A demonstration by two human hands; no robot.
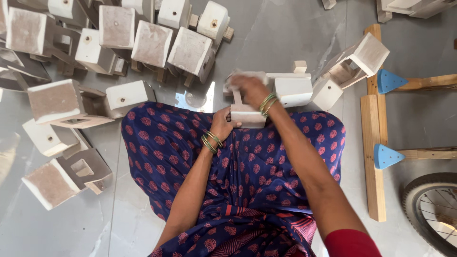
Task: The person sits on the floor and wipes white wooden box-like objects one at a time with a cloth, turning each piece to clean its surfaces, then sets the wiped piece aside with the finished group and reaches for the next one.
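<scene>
She is gripping one pale, white-painted wooden block piece (247, 115) with her left hand (223, 124), her right hand (247, 86) pressing a rubbing pad (234, 76) onto it, two blue corner brackets (389, 81) lying nearby.

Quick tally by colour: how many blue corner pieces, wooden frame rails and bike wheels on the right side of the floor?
Blue triangular corner pieces: 2
Upright wooden frame rails: 2
Bicycle wheel: 1
Total: 5

Two blue triangular brackets (389, 81), one bicycle wheel (431, 209)
</scene>
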